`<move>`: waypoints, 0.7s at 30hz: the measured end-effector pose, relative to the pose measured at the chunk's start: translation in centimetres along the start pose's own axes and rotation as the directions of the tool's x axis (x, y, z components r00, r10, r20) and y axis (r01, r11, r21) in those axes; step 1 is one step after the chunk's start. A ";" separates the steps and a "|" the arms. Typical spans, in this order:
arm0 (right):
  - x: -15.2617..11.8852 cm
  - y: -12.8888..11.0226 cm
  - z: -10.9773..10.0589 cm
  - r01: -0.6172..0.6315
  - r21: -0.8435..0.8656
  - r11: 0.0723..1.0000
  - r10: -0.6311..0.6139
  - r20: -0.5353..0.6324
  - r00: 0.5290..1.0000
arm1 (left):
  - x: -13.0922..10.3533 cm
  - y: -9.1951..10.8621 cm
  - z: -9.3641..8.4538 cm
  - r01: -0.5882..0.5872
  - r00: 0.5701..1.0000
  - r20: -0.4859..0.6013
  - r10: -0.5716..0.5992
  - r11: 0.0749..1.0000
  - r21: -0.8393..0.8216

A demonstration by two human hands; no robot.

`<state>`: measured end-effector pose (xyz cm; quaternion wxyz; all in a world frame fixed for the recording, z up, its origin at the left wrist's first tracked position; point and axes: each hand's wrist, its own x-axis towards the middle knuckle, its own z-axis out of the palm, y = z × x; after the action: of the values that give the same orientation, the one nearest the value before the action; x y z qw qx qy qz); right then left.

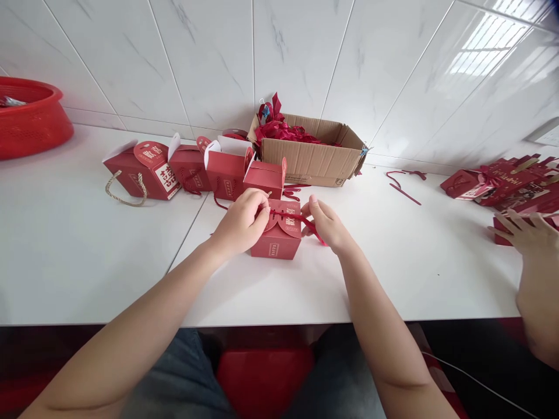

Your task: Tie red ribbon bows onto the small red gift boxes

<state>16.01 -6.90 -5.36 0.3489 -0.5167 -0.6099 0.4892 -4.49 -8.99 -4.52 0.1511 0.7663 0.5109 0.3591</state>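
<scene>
A small red gift box (275,241) stands upright on the white table, its rounded top flaps folded together. A red ribbon (290,216) runs across the top through the slots. My left hand (247,220) is at the box's left top edge, thumb and forefinger pinched on the ribbon's left part. At the right side, my right hand (325,224) has its fingers curled around the ribbon's right end, which hangs out below them. Some of the right fingers are hidden behind the thumb and ribbon.
Several red boxes (187,166) stand behind to the left. A cardboard box (305,160) of red ribbons is against the wall, a red basket (39,125) far left. Loose ribbons (404,192) lie right. Another person's hand (530,233) touches a box far right.
</scene>
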 end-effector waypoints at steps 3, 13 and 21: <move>0.1 0.0 -0.8 -0.168 -0.095 0.981 0.184 0.193 0.964 | 0.1 -0.1 0.1 0.002 1.000 -0.004 -0.002 1.000 -0.002; 0.2 0.3 -1.9 -0.131 0.186 0.974 0.056 0.364 0.930 | 0.2 -0.2 0.1 -0.015 1.000 -0.014 0.015 1.000 -0.008; -0.5 -0.6 -3.0 -0.051 0.206 0.977 -0.022 0.337 0.941 | 0.0 0.1 0.1 -0.025 0.999 -0.025 0.025 1.000 -0.014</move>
<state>18.72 -6.70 -3.96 0.2890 -0.3897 -0.6011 0.6351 -4.36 -9.00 -4.55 0.1456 0.7670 0.5007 0.3740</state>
